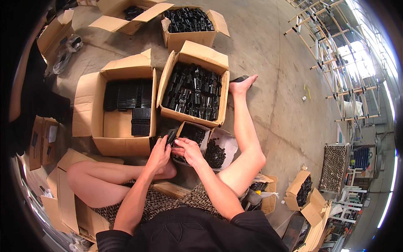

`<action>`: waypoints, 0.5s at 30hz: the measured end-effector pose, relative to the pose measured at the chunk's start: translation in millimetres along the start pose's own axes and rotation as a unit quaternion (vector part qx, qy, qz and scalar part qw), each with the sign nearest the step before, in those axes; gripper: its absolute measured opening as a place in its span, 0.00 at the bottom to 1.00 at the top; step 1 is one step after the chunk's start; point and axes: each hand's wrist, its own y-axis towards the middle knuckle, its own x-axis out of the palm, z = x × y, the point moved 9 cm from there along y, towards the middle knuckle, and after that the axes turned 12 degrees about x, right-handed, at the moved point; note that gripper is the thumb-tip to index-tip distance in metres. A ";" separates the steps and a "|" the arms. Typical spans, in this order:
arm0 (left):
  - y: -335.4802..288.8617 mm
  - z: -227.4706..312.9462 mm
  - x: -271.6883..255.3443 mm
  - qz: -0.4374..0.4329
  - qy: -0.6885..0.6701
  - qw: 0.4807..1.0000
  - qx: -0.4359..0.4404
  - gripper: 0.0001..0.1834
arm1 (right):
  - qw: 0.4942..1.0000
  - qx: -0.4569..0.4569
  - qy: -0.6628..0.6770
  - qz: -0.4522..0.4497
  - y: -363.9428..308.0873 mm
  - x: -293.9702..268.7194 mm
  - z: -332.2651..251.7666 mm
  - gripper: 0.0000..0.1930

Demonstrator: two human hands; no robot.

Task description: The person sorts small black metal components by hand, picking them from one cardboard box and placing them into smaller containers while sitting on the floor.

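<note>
Left hand (pixel 158 153) grips the part (pixel 171 137), right hand (pixel 189 150) seemingly pinches its lower end, and a loose hold could drop it into the bin (pixel 205 140) beside them.

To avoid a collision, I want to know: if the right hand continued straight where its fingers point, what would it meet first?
Most likely the black part held in the left hand; the right hand seems to touch this part, though depth is unclear.

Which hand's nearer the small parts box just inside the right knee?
Right. The right hand is just left of the box; the left hand, holding a black part, is farther left.
</note>
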 end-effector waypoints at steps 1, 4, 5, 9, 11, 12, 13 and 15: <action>2.6 7.8 -3.8 0.001 -0.006 1.000 0.002 0.24 | 1.000 -0.001 0.006 -0.003 -0.1 -1.1 -1.3 0.11; 5.3 18.6 -13.4 0.003 -0.043 0.999 0.009 0.25 | 1.000 -0.010 0.002 0.002 -0.9 -3.5 -3.5 0.11; 5.6 19.3 -14.8 0.004 -0.059 0.998 0.011 0.25 | 1.000 -0.008 0.001 0.006 -1.2 -3.7 -2.9 0.11; 4.8 13.6 -15.9 -0.004 -0.040 0.999 -0.010 0.27 | 1.000 -0.002 -0.002 0.014 -3.1 -0.7 -0.4 0.11; 5.5 15.0 -16.0 -0.003 -0.033 0.999 -0.013 0.27 | 0.998 -0.028 -0.036 0.042 -3.9 -4.5 -4.6 0.11; 5.5 13.9 -15.1 -0.009 -0.008 1.000 -0.007 0.26 | 0.994 -0.054 -0.070 0.068 -4.1 -8.6 -9.2 0.11; 5.6 12.5 -13.9 -0.014 0.016 1.000 -0.002 0.26 | 0.987 -0.080 -0.104 0.093 -4.9 -12.3 -14.2 0.11; 3.9 10.2 -8.8 -0.041 0.056 0.998 0.006 0.27 | 0.931 -0.216 -0.250 0.156 -15.6 -10.9 -38.1 0.09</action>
